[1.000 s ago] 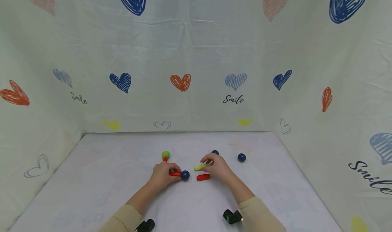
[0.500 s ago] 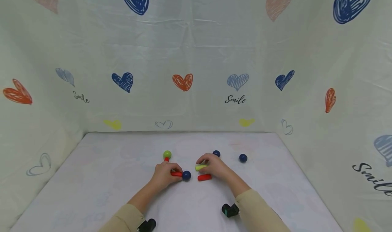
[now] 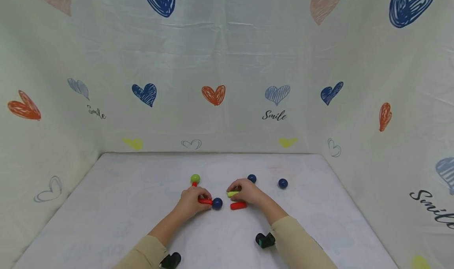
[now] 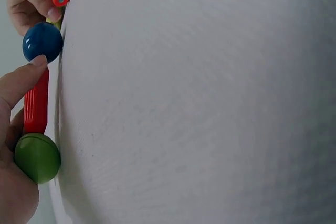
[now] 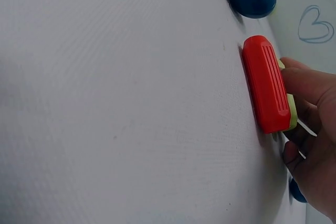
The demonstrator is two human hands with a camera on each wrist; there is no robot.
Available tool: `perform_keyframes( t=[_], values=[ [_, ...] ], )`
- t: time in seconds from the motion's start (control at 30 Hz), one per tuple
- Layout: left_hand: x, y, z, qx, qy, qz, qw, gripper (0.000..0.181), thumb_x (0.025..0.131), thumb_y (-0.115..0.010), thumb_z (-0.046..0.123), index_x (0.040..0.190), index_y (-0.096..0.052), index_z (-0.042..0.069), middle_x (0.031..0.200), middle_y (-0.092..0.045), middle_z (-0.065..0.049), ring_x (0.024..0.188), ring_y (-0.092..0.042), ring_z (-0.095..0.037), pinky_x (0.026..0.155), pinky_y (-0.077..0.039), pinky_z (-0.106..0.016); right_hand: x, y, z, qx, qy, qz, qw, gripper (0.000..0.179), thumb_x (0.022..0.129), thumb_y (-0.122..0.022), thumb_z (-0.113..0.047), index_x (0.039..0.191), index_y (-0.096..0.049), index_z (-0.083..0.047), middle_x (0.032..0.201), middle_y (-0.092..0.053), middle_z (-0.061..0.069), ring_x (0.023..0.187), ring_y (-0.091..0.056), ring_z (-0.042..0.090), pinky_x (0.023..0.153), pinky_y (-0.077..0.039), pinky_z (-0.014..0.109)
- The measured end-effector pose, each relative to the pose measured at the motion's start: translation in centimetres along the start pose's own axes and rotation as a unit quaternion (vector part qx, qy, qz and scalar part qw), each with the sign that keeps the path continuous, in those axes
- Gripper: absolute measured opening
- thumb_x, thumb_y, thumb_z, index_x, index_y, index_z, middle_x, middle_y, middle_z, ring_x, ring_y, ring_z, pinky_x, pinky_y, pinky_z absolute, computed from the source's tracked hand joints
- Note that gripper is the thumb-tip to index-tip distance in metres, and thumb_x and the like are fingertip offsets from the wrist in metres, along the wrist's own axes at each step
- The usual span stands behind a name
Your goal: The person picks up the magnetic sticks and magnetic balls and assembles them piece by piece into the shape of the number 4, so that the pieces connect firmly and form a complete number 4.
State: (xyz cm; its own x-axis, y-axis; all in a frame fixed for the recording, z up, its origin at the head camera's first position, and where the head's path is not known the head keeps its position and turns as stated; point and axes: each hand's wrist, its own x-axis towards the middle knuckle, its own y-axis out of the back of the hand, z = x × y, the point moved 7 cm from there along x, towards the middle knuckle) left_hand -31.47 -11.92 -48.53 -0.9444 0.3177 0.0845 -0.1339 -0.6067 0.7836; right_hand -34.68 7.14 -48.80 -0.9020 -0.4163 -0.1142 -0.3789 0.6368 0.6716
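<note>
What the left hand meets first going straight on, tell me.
The left hand has the blue ball right ahead, then probably the loose red stick, though depth is unclear.

Both sleeves [image 3: 301, 243] are plain beige, each with a small black device [image 3: 265, 240] beside it, the right one showing green.

The green ball [image 3: 195, 178] is a bright lime, and the three blue balls [image 3: 217, 204] are a deep, glossy navy. The red rods [image 3: 238, 206] are vivid, with fine lengthwise lines in the wrist views; the yellow rod [image 3: 233, 194] has a greenish tint. The counter [image 3: 213, 237] is white with faint bluish and pinkish blotches. The sleeves [image 3: 301, 241] are plain beige, the wrist cameras [image 3: 265, 240] black. The pale grey-white curtain [image 3: 241, 68] carries navy, striped light-blue, orange-red, pink, yellow and outlined hearts [image 3: 144, 94], plus black lettering [image 3: 274, 115].
</note>
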Motion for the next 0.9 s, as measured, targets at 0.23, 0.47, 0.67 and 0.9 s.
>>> perform_keyframes(
  t=[0.23, 0.47, 0.67, 0.9],
  values=[
    [-0.1, 0.3, -0.2, -0.038, 0.014, -0.010, 0.9991, 0.020, 0.074, -0.086, 0.015, 0.086, -0.070, 0.020, 0.080, -0.060, 0.009, 0.082, -0.052, -0.016, 0.073, -0.046, -0.035, 0.4, -0.2, -0.3, 0.024, 0.004, -0.007, 0.9997, 0.020, 0.082, -0.078, -0.011, 0.100, -0.075, -0.019, 0.095, -0.064, -0.007, 0.087, -0.054, 0.017, 0.076, -0.047, 0.032],
    [-0.1, 0.4, -0.1, -0.038, 0.009, -0.008, 0.9992, 0.018, 0.075, -0.085, 0.015, 0.083, -0.070, 0.020, 0.079, -0.060, 0.011, 0.082, -0.052, -0.015, 0.074, -0.046, -0.035, 0.8, -0.3, -1.0, 0.050, 0.020, 0.001, 0.9986, 0.023, 0.081, -0.078, -0.007, 0.101, -0.076, -0.018, 0.094, -0.065, -0.006, 0.085, -0.056, 0.016, 0.071, -0.048, 0.031],
    [0.0, 0.3, -0.1, -0.041, 0.006, -0.005, 0.9991, 0.018, 0.074, -0.086, 0.015, 0.082, -0.070, 0.021, 0.079, -0.060, 0.011, 0.082, -0.052, -0.014, 0.076, -0.043, -0.038, 1.1, -0.5, -1.2, 0.068, 0.014, 0.000, 0.9976, 0.023, 0.082, -0.077, -0.006, 0.103, -0.075, -0.016, 0.092, -0.065, -0.004, 0.082, -0.059, 0.016, 0.069, -0.050, 0.031],
    [0.0, 0.2, -0.1, -0.021, -0.003, 0.003, 0.9998, 0.019, 0.073, -0.087, 0.021, 0.084, -0.071, 0.023, 0.077, -0.059, 0.015, 0.079, -0.051, -0.011, 0.078, -0.037, -0.042, 1.2, -0.6, -1.3, 0.097, 0.002, 0.002, 0.9953, 0.022, 0.085, -0.074, -0.008, 0.106, -0.073, -0.015, 0.099, -0.065, -0.002, 0.082, -0.062, 0.017, 0.071, -0.052, 0.030]
  ],
)
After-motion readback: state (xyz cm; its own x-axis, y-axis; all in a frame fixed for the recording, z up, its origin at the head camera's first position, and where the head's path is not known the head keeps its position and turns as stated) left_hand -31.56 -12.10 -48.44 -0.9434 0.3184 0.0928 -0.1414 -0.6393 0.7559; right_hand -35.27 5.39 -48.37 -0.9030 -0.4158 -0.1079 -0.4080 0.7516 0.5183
